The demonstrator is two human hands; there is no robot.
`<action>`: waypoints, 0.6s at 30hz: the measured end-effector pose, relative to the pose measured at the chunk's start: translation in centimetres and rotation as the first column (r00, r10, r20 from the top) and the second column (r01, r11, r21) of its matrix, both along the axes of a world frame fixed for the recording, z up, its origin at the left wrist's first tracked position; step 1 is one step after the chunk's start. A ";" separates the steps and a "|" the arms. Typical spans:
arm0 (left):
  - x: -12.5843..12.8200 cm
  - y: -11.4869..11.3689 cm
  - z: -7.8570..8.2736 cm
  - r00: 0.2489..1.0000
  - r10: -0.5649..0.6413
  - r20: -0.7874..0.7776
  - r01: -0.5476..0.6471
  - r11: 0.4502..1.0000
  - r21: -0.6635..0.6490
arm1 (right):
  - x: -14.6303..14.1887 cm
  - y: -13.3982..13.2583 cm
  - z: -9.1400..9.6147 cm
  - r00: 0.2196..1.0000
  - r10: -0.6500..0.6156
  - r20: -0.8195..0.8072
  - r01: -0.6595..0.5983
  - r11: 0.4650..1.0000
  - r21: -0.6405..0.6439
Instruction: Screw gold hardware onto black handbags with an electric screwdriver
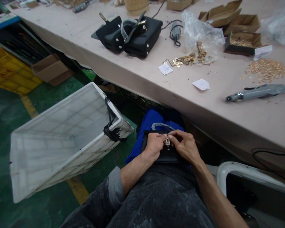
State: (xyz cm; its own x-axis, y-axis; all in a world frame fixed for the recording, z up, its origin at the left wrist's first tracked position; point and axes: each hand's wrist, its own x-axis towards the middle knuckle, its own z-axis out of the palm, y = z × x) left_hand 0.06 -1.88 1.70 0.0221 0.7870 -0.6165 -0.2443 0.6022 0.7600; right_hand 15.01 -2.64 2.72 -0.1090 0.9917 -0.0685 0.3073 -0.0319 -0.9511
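1. Your left hand is curled narrow, with thumb and forefinger pinching the small metal clasp from its left side.
2. Your right hand meets it from the right, its fingertips closed on the same clasp, so both hands hold the piece between them.
3. The clasp sits upright at the top edge of the black bag, which lies on your lap, near you and just under the near edge of the table.
4. A blue cloth lies beneath and beyond the bag, on its far side.
5. To your left a white crate stands tilted on the green floor, with a black strap tied at its right corner.
6. On the table, far and left of centre, two black bags rest touching each other.
7. To the right of them a clear plastic bag spills gold fittings, with two paper slips nearby.
8. At the right, a grey power tool lies near the table's edge, with a loose pile of gold pieces just beyond it.
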 end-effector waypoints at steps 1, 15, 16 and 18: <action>0.1 0.0 0.0 1.000 0.007 -0.002 -0.007 1.000 -0.002 | 0.2 -0.1 0.2 0.999 0.028 0.041 -0.030 0.998 0.059; 0.1 1.0 0.1 0.987 0.091 0.134 -0.073 0.988 -0.137 | 1.1 0.4 0.6 0.930 0.241 0.278 -0.334 0.868 0.366; 0.0 1.0 0.1 0.986 0.091 0.139 -0.071 0.987 -0.145 | 1.2 0.5 0.6 0.925 0.247 0.289 -0.344 0.866 0.362; 0.0 1.1 0.1 0.985 0.096 0.147 -0.073 0.985 -0.156 | 1.3 0.8 0.7 0.918 0.263 0.295 -0.361 0.862 0.355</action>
State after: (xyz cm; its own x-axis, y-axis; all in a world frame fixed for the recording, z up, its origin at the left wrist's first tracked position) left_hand 0.02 -0.75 1.76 0.0626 0.6893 -0.7217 -0.4056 0.6783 0.6127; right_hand 16.28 -1.88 3.40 -0.4474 0.8559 0.2592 0.4471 0.4651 -0.7641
